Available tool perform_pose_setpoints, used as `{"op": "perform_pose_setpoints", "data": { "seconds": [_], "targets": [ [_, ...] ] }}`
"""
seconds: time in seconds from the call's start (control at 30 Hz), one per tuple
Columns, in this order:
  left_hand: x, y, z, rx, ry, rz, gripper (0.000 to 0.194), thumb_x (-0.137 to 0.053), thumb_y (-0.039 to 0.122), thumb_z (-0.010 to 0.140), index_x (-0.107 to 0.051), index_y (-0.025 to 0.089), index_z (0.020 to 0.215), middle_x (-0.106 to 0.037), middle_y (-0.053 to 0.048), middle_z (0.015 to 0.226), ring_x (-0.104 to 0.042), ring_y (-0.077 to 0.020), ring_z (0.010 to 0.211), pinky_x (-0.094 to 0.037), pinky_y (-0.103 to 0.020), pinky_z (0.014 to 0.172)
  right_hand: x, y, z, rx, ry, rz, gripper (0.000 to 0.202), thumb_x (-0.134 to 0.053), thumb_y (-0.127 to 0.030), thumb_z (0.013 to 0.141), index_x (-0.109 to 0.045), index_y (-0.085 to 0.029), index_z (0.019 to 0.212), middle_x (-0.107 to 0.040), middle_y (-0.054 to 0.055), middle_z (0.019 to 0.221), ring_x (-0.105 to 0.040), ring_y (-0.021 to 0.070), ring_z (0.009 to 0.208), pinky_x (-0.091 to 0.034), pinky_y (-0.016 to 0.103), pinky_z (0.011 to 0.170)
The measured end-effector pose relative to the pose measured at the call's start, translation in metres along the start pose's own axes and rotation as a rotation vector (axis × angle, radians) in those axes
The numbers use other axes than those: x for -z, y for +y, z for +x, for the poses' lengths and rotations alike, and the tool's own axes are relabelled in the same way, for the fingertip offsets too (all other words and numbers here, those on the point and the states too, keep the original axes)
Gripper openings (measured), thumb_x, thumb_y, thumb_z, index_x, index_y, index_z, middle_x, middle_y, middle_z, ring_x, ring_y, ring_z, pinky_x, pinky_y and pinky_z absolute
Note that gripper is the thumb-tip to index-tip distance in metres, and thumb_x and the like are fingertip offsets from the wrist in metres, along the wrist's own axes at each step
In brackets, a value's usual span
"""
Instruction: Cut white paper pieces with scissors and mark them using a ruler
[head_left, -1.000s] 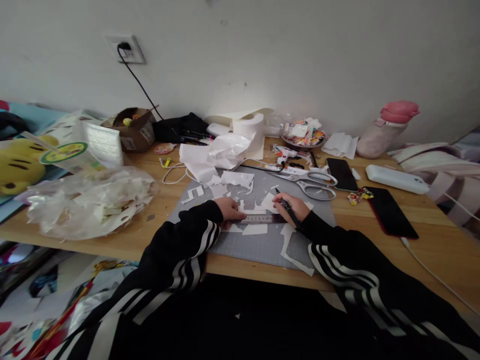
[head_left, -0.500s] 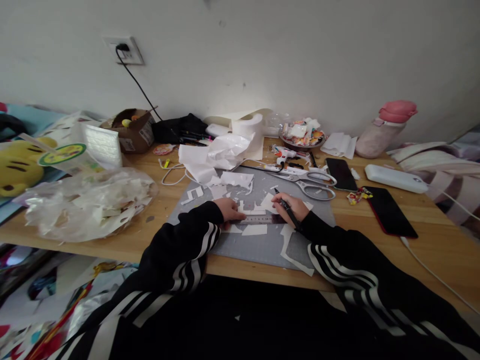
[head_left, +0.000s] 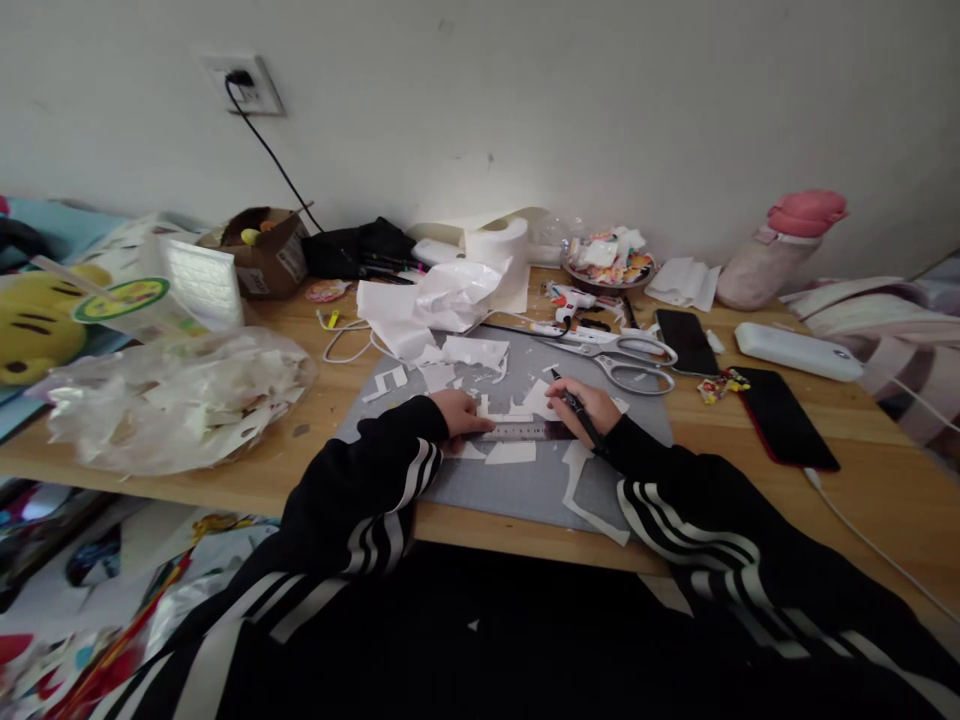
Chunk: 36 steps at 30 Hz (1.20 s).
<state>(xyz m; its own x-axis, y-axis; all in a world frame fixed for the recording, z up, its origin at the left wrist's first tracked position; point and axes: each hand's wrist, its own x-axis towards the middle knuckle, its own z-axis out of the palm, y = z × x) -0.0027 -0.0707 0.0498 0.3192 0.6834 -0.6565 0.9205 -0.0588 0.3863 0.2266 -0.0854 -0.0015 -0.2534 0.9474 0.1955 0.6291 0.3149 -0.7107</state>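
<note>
My left hand (head_left: 459, 418) holds down the left end of a clear ruler (head_left: 517, 431), which lies on a grey cutting mat (head_left: 480, 493). In my right hand (head_left: 589, 405) is a black pen (head_left: 577, 408), its tip pointing up and away, off the paper. The ruler's right end runs close to that hand. Just beyond the ruler lies a cut white paper piece (head_left: 510, 417), and a white paper scrap (head_left: 511, 453) is on the near side. A bent paper strip (head_left: 574, 490) rests below my right hand.
Large scissors (head_left: 626, 360) and a glue gun (head_left: 574, 301) lie behind my right hand. Two phones (head_left: 787, 418) (head_left: 686, 342) and a power bank (head_left: 799, 352) are on the right. A plastic bag of paper scraps (head_left: 187, 400) and a drink cup (head_left: 135, 315) stand left.
The whole view has tilted down slightly, so the wall socket sits higher. Both hands keep nearly the same pose, with the ruler and the pen still in them.
</note>
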Motion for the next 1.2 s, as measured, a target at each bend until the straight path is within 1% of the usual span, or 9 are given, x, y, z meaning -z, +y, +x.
{"op": "perform_pose_setpoints", "data": {
  "seconds": [0.2, 0.5, 0.57, 0.7, 0.77, 0.83, 0.93, 1.03, 1.2],
  "targets": [
    [0.0, 0.001, 0.001, 0.012, -0.008, -0.007, 0.037, -0.049, 0.047, 0.08, -0.048, 0.018, 0.057, -0.059, 0.001, 0.049, -0.049, -0.0096, 0.041, -0.04, -0.021, 0.05, -0.004, 0.004, 0.0, -0.023, -0.007, 0.014, 0.02, -0.049, -0.032, 0.071, -0.062, -0.02, 0.081, -0.066, 0.001, 0.07, -0.059, 0.0145, 0.062, -0.045, 0.026, 0.065],
    [0.001, 0.002, 0.007, 0.077, -0.048, -0.086, 0.037, -0.056, 0.044, 0.079, -0.042, 0.019, 0.056, -0.053, 0.003, 0.04, -0.048, -0.0094, 0.038, -0.039, -0.019, 0.044, -0.001, -0.002, 0.001, -0.038, -0.01, 0.096, 0.009, -0.055, -0.025, 0.069, -0.062, -0.023, 0.074, -0.066, -0.001, 0.068, -0.06, 0.015, 0.063, -0.046, 0.027, 0.065],
    [0.001, 0.002, 0.008, 0.091, -0.059, -0.093, 0.037, -0.056, 0.043, 0.079, -0.043, 0.019, 0.055, -0.054, 0.003, 0.041, -0.048, -0.0098, 0.038, -0.04, -0.02, 0.045, -0.002, -0.003, 0.001, -0.031, -0.001, 0.147, 0.012, -0.054, -0.029, 0.072, -0.062, -0.023, 0.078, -0.065, -0.002, 0.067, -0.058, 0.0136, 0.059, -0.046, 0.026, 0.061],
    [0.002, 0.003, 0.011, 0.108, -0.062, -0.089, 0.035, -0.057, 0.044, 0.078, -0.045, 0.019, 0.056, -0.055, 0.002, 0.041, -0.05, -0.011, 0.039, -0.042, -0.021, 0.046, -0.009, -0.012, 0.002, -0.008, 0.065, 0.305, 0.031, -0.044, -0.043, 0.083, -0.063, -0.022, 0.094, -0.064, -0.001, 0.071, -0.05, 0.0089, 0.051, -0.043, 0.024, 0.054],
    [0.002, 0.003, 0.011, 0.108, -0.054, -0.088, 0.034, -0.059, 0.043, 0.076, -0.047, 0.019, 0.057, -0.055, 0.002, 0.041, -0.05, -0.011, 0.039, -0.042, -0.021, 0.047, -0.015, -0.018, 0.004, -0.02, 0.086, 0.408, 0.039, -0.039, -0.05, 0.085, -0.064, -0.021, 0.088, -0.058, -0.002, 0.064, -0.048, 0.0079, 0.048, -0.04, 0.022, 0.049],
    [0.002, 0.003, 0.01, 0.103, -0.044, -0.088, 0.033, -0.059, 0.043, 0.076, -0.048, 0.019, 0.056, -0.054, 0.002, 0.04, -0.049, -0.0107, 0.039, -0.041, -0.021, 0.046, -0.021, -0.021, 0.007, -0.066, 0.074, 0.485, 0.045, -0.037, -0.055, 0.083, -0.062, -0.02, 0.073, -0.047, -0.004, 0.05, -0.042, 0.0075, 0.041, -0.035, 0.022, 0.042],
    [0.001, 0.003, 0.009, 0.093, -0.032, -0.086, 0.034, -0.058, 0.043, 0.077, -0.047, 0.019, 0.055, -0.054, 0.002, 0.04, -0.049, -0.0102, 0.038, -0.04, -0.02, 0.045, -0.029, -0.022, 0.008, -0.13, 0.023, 0.541, 0.042, -0.04, -0.057, 0.08, -0.054, -0.021, 0.063, -0.034, -0.008, 0.036, -0.034, 0.0074, 0.033, -0.029, 0.021, 0.036],
    [0.001, 0.004, 0.008, 0.092, -0.028, -0.082, 0.035, -0.057, 0.043, 0.077, -0.047, 0.018, 0.054, -0.054, 0.002, 0.04, -0.049, -0.0097, 0.038, -0.039, -0.019, 0.044, -0.033, -0.022, 0.008, -0.18, -0.026, 0.59, 0.03, -0.049, -0.052, 0.075, -0.045, -0.023, 0.069, -0.038, -0.011, 0.035, -0.034, 0.0071, 0.029, -0.026, 0.02, 0.032],
    [0.001, 0.005, 0.006, 0.097, -0.009, -0.061, 0.036, -0.057, 0.046, 0.076, -0.048, 0.018, 0.054, -0.053, 0.002, 0.04, -0.049, -0.0105, 0.04, -0.04, -0.02, 0.045, -0.033, -0.027, 0.006, -0.218, -0.078, 0.601, 0.028, -0.054, -0.046, 0.069, -0.038, -0.023, 0.065, -0.048, -0.01, 0.041, -0.044, 0.0065, 0.033, -0.031, 0.016, 0.032]
  ]
}}
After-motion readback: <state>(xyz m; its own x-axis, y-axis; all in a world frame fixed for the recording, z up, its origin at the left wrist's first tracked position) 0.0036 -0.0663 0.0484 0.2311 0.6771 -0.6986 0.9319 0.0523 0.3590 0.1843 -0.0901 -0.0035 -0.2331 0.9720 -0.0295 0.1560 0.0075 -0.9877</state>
